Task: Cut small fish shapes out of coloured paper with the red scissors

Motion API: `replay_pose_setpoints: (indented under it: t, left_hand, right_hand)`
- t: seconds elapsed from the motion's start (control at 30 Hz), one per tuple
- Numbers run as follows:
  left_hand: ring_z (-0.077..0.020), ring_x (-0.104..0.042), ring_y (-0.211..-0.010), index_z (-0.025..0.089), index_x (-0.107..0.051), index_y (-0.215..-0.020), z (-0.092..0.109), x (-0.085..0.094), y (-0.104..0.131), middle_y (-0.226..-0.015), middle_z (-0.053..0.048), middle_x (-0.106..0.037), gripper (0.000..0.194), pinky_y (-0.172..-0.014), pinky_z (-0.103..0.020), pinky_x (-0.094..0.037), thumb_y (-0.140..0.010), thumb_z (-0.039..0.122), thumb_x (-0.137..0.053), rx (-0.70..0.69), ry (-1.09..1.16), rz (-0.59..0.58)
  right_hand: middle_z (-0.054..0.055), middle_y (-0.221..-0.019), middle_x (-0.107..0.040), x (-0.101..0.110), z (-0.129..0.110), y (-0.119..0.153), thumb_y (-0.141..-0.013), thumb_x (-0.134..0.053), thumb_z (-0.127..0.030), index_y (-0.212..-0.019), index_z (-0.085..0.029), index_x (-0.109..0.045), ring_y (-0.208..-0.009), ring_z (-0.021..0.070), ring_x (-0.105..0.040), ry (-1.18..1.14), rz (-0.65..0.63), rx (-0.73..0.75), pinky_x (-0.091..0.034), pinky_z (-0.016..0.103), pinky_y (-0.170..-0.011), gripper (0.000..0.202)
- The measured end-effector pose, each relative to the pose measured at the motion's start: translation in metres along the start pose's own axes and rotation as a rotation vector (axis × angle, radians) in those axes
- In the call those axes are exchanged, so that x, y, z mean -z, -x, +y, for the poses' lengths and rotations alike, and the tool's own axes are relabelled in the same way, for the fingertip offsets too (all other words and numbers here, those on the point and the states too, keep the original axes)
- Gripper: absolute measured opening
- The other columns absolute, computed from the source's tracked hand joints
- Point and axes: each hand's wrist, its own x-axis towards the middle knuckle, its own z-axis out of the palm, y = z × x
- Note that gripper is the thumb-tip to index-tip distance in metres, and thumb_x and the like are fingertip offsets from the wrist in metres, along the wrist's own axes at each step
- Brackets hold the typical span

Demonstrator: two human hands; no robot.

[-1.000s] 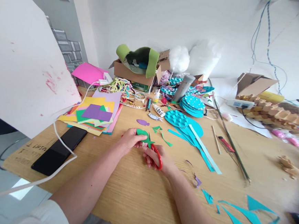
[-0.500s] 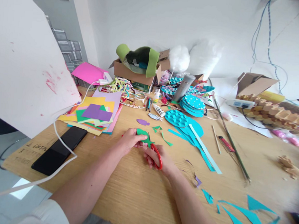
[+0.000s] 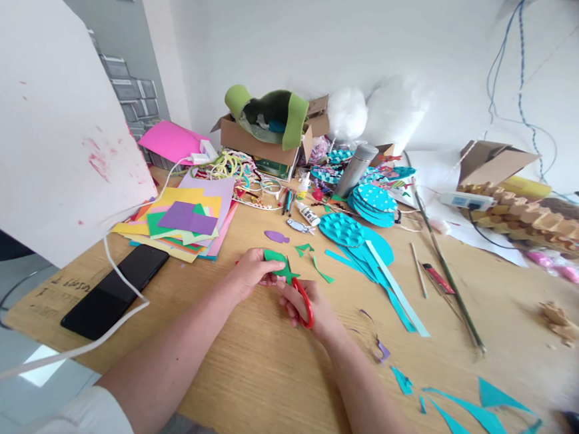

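Note:
My left hand (image 3: 254, 271) pinches a small piece of green paper (image 3: 277, 260) between thumb and fingers. Wrapped round the red handles of a pair of scissors (image 3: 307, 305) is my right hand (image 3: 299, 303), just to the right of the left one. The scissor blades reach up against the green paper's right part. Behind my hands lie a purple paper cutout (image 3: 276, 237) and green offcuts (image 3: 322, 270). Something pink shows below the green paper, too small to make out.
Stacked coloured paper (image 3: 189, 220) and a black phone (image 3: 115, 290) lie left. Teal ovals (image 3: 341, 229), teal strips (image 3: 397, 290) and a long stick (image 3: 448, 269) lie right. Teal offcuts (image 3: 484, 419) are at the front right. A cardboard box (image 3: 259, 153) stands at the back.
The scissors and my right hand have shifted very slightly against the green paper. My left hand keeps its hold, and the table items are unchanged.

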Motion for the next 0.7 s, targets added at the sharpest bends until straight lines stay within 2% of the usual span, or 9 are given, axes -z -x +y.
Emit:
replay_pose_setpoints:
  t: [0.7]
  left_hand:
    - [-0.0089,-0.053,-0.049,0.013,-0.061,-0.066,0.0019,-0.0002,0.0023,-0.059,-0.002,-0.063,0.025,-0.048,-0.021,-0.034,-0.056,0.03,-0.076,0.01,0.047,-0.017]
  right_hand:
    - [-0.005,-0.035,-0.047,-0.0008,0.0015,0.0006,-0.079,-0.057,-0.066,-0.06,-0.019,-0.049,-0.03,0.0064,-0.036,-0.008,-0.007,0.03,-0.027,0.02,-0.036,0.052]
